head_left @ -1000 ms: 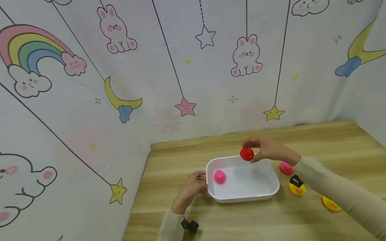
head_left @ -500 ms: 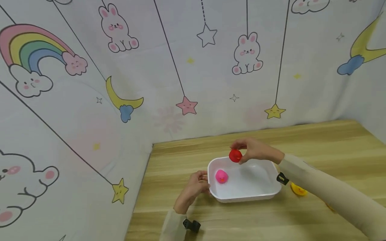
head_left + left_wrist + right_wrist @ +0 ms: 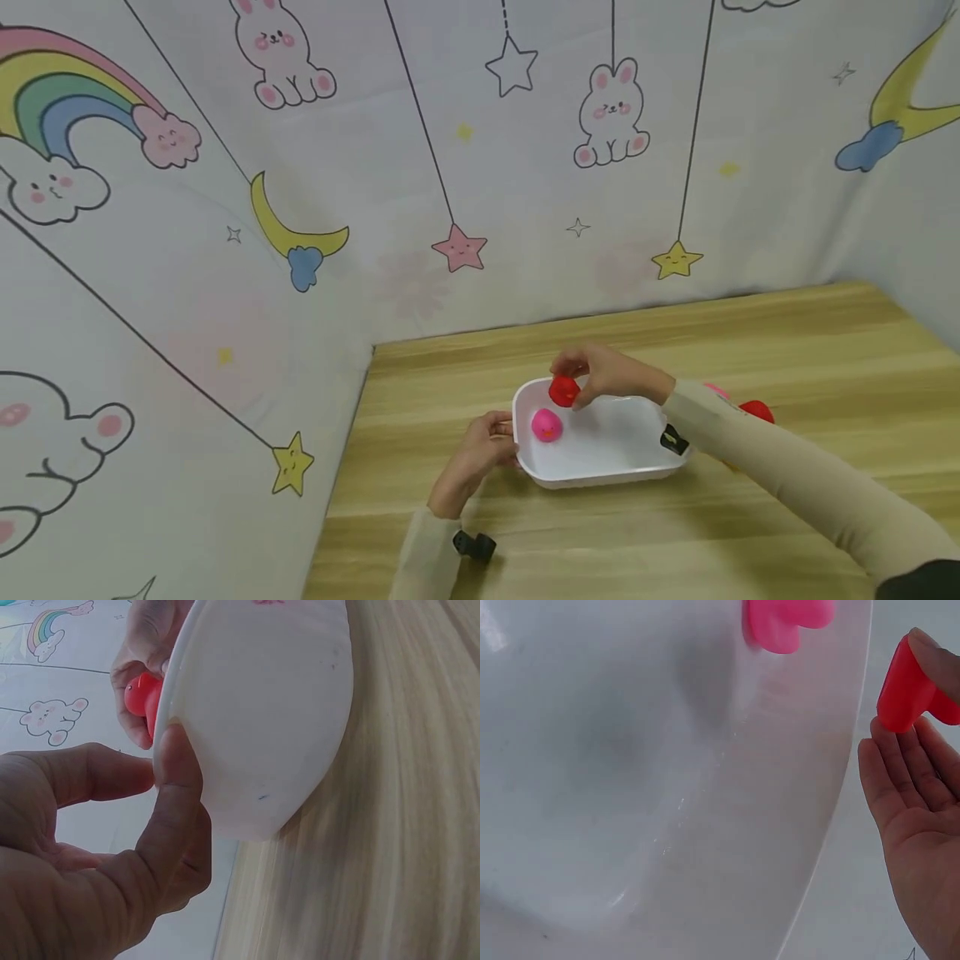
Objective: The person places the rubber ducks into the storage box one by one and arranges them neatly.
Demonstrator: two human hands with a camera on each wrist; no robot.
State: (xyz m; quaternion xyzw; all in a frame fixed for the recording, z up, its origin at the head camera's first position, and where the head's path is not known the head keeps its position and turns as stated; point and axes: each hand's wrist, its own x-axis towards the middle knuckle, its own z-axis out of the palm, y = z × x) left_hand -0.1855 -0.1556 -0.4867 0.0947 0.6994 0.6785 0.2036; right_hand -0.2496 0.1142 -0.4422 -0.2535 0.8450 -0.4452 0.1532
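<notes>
Mid-carry, it seems: red duck (image 3: 564, 391) near the back rim of the white tub (image 3: 611, 480), lower middle of the frame
Right hand (image 3: 609, 371) pinches it, left hand (image 3: 480, 450) the tub; setting down would call for lowering, then loosened fingers

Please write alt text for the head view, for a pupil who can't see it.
A person's right hand holds a red toy duck above the back of a white tub, while their left hand grips its left end. A pink toy duck sits inside. The tub stands on a wood-grain table before a rabbit-and-star backdrop.
</notes>
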